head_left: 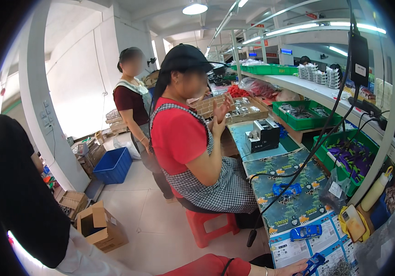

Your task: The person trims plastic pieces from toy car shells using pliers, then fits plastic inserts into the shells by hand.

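My left hand (pixel 292 268) comes in at the lower edge from a red sleeve, a bracelet on its wrist. Its fingers grip a blue toy car (pixel 314 263), partly cut off by the frame's rim. A second blue toy car (pixel 306 232) rests on the printed sheet just beyond, and another blue toy car (pixel 286 189) lies farther up the bench. Beside the held car is a pile of small metal pieces (pixel 338 268), perhaps screws. My right hand is out of the picture.
Black cables (pixel 294 175) hang across the bench. At its right stand a green crate (pixel 364 148) of purple and green parts, a phone (pixel 353 223) on yellow cloth and a pale bottle (pixel 375 192). A co-worker (pixel 183 138) sits on a red stool (pixel 210 227) beside a black machine (pixel 262 136).
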Action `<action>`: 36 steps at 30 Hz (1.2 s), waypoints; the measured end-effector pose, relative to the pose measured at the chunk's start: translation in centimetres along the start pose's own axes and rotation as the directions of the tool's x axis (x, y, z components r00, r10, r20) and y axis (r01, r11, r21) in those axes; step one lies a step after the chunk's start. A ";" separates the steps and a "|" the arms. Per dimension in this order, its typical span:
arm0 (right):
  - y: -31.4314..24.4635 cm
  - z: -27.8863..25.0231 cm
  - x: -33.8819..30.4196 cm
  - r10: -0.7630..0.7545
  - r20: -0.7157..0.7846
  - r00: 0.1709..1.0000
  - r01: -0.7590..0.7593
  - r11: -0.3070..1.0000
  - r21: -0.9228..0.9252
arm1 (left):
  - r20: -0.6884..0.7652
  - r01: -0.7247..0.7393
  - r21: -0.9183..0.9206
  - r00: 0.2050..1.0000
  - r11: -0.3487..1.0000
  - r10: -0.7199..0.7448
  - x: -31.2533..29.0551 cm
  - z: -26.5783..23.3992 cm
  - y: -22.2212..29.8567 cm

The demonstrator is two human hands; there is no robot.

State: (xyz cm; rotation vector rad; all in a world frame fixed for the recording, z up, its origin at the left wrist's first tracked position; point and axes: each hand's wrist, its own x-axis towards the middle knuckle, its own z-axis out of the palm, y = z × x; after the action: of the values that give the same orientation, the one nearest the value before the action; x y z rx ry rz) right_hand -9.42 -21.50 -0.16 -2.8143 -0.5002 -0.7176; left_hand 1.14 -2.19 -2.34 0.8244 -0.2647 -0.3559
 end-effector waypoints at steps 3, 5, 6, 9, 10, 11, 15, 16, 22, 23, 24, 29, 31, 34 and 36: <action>-0.5 -0.8 0.7 -0.049 -0.052 0.997 0.052 0.997 0.049 | -0.040 0.033 -0.052 0.999 0.998 -0.035 -0.3 0.5 0.5; 0.0 -0.4 -0.1 0.017 0.062 0.998 -0.020 0.999 0.046 | -0.036 0.024 -0.048 0.999 0.999 -0.025 -0.4 0.8 1.1; 0.1 -0.5 0.0 0.017 0.064 0.998 -0.020 0.999 0.043 | -0.037 0.019 -0.047 0.999 0.999 -0.021 -0.5 1.0 1.4; 0.3 -0.6 0.3 -0.028 0.058 0.998 0.022 0.994 0.106 | -0.042 0.012 -0.049 0.999 0.999 -0.014 -0.6 1.3 1.8; 0.3 -0.6 0.4 -0.042 0.055 0.998 0.035 0.991 0.128 | -0.038 0.017 -0.047 0.999 0.999 -0.019 -0.6 1.3 1.8; 0.3 -0.8 0.4 -0.057 0.052 0.997 0.048 0.988 0.149 | -0.034 0.023 -0.045 0.999 0.999 -0.025 -0.6 1.3 1.8; 0.2 -1.1 0.6 -0.044 0.114 0.992 0.027 0.989 0.148 | -0.077 0.041 -0.080 0.996 0.996 -0.047 -0.6 1.2 1.3; 0.3 -1.0 0.4 -0.048 0.116 0.992 0.032 0.991 0.132 | -0.091 0.046 -0.091 0.994 0.995 -0.054 -0.6 1.2 1.2; 0.2 -1.2 0.5 -0.059 0.092 0.994 0.047 0.991 0.128 | -0.053 0.050 -0.082 0.997 0.995 -0.054 -0.4 0.6 1.1; 0.1 -1.4 0.7 -0.056 0.107 0.993 0.038 0.986 0.164 | -0.040 0.048 -0.076 0.998 0.996 -0.051 -0.4 0.6 1.1; 0.0 -1.5 0.8 -0.057 0.108 0.992 0.038 0.986 0.164 | -0.066 0.066 -0.056 0.995 0.996 -0.070 -0.4 0.8 1.2; -0.2 -1.6 0.9 -0.029 0.099 0.995 0.013 0.987 0.162 | -0.089 0.070 -0.031 0.993 0.997 -0.072 -0.4 0.8 1.1; -0.4 -1.8 0.9 -0.027 0.101 0.994 0.011 0.988 0.155 | -0.099 0.065 -0.031 0.993 0.997 -0.068 -0.4 0.6 0.8; -0.5 -1.7 1.1 -0.026 0.097 0.995 0.011 0.988 0.152 | -0.103 0.061 -0.043 0.993 0.997 -0.065 -0.5 0.7 1.0; -0.5 -1.6 1.1 -0.029 0.088 0.996 0.015 0.987 0.157 | -0.098 0.060 -0.054 0.993 0.997 -0.065 -0.6 1.0 1.4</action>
State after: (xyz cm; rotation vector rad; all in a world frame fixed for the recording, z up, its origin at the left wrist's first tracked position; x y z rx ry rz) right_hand -9.38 -21.17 1.78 -2.7064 -0.5766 -0.5322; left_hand 0.49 -1.75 -0.66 0.7994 -0.1363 -0.3769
